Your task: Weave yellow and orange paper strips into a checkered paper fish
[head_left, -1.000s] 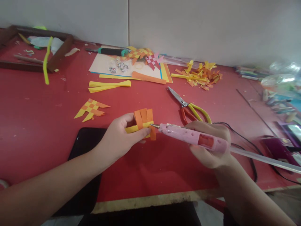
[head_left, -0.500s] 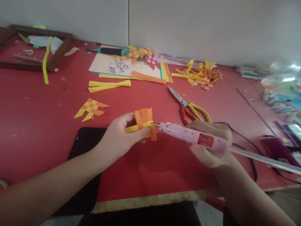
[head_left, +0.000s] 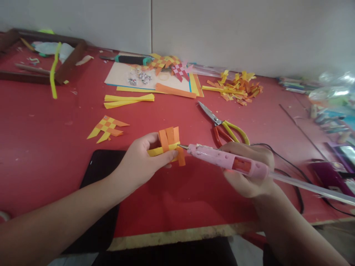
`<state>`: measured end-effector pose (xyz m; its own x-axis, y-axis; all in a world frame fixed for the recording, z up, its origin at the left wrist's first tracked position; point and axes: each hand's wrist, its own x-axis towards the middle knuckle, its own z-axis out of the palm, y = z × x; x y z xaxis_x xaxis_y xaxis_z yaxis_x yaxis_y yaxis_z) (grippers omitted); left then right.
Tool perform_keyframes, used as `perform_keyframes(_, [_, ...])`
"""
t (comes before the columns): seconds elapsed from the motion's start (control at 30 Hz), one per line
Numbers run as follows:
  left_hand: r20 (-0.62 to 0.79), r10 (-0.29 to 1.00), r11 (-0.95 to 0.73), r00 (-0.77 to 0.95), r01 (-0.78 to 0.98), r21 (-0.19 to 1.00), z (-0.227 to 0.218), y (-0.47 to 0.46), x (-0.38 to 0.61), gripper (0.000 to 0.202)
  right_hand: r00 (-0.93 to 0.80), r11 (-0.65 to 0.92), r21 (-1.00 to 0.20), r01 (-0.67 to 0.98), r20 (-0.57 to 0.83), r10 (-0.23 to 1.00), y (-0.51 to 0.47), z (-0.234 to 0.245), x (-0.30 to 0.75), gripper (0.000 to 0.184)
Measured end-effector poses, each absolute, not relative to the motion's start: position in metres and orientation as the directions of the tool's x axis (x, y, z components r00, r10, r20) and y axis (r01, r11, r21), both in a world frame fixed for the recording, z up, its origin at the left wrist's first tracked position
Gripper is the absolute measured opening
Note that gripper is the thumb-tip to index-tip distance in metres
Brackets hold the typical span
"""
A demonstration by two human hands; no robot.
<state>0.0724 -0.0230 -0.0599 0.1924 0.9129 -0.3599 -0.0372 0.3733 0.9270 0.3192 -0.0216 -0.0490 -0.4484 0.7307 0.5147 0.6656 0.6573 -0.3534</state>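
Between the thumb and fingers of my left hand (head_left: 144, 155) are woven orange and yellow paper strips (head_left: 169, 138), held a little above the red table. A pink hot glue gun (head_left: 213, 157) is gripped in my right hand (head_left: 249, 166), a long clear glue stick (head_left: 307, 187) running out of its back. Its metal nozzle tip meets the right end of the yellow strip, or is very close to it. My left fingers are partly hidden behind the paper. To the left of that hand lies a finished-looking woven paper fish (head_left: 107, 128).
Scissors (head_left: 219, 123) with red and yellow handles lie beyond the glue gun. A black phone-like slab (head_left: 97, 207) sits under my left forearm. Yellow strips (head_left: 129, 99), a paper scrap pile (head_left: 238, 88), a utility knife (head_left: 133, 60) and a wooden frame (head_left: 74, 59) are farther back. A cord (head_left: 299, 195) trails right.
Almost nothing differs. The orange strip ends in my left hand have shifted very slightly; the glue gun stays at the paper.
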Motion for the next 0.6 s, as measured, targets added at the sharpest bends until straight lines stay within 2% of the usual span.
perform_keyframes(0.07, [-0.348, 0.918, 0.358, 0.193, -0.021, 0.933, -0.060, -0.023, 0.072, 0.040, -0.429, 0.641, -0.430, 0.635, 0.494, 0.756, -0.022, -0.048, 0.320, 0.004])
perform_keyframes(0.13, [-0.341, 0.917, 0.351, 0.205, -0.012, 0.936, -0.060, -0.023, 0.072, 0.038, -0.383, 0.582, -0.454, 0.675, 0.458, 0.802, -0.019, -0.048, 0.321, 0.004])
perform_keyframes(0.2, [-0.330, 0.917, 0.339, 0.223, 0.002, 0.941, -0.060, -0.023, 0.072, 0.036, -0.332, 0.490, -0.384, 0.783, 0.409, 0.850, -0.015, -0.050, 0.324, 0.005])
perform_keyframes(0.27, [-0.312, 0.924, 0.313, 0.221, 0.032, 0.949, -0.061, -0.024, 0.072, 0.035, -0.325, 0.427, -0.259, 0.867, 0.356, 0.876, -0.010, -0.054, 0.326, 0.015])
perform_keyframes(0.37, [-0.295, 0.934, 0.287, 0.203, 0.070, 0.955, -0.061, -0.024, 0.071, 0.033, -0.397, 0.429, -0.130, 0.894, 0.213, 0.893, -0.006, -0.062, 0.327, 0.038])
perform_keyframes(0.43, [-0.292, 0.935, 0.282, 0.204, 0.073, 0.956, -0.061, -0.025, 0.071, 0.030, -0.402, 0.418, -0.095, 0.903, 0.151, 0.903, -0.007, -0.064, 0.326, 0.043])
perform_keyframes(0.47, [-0.291, 0.933, 0.283, 0.210, 0.066, 0.957, -0.061, -0.025, 0.071, 0.028, -0.377, 0.396, -0.086, 0.914, 0.177, 0.909, -0.009, -0.063, 0.325, 0.041])
perform_keyframes(0.53, [-0.296, 0.926, 0.297, 0.234, 0.032, 0.954, -0.061, -0.025, 0.072, 0.027, -0.313, 0.364, -0.111, 0.925, 0.322, 0.893, -0.013, -0.060, 0.322, 0.036])
perform_keyframes(0.6, [-0.317, 0.912, 0.330, 0.261, -0.007, 0.944, -0.061, -0.025, 0.073, 0.032, -0.303, 0.417, -0.180, 0.891, 0.449, 0.841, -0.018, -0.055, 0.316, 0.029])
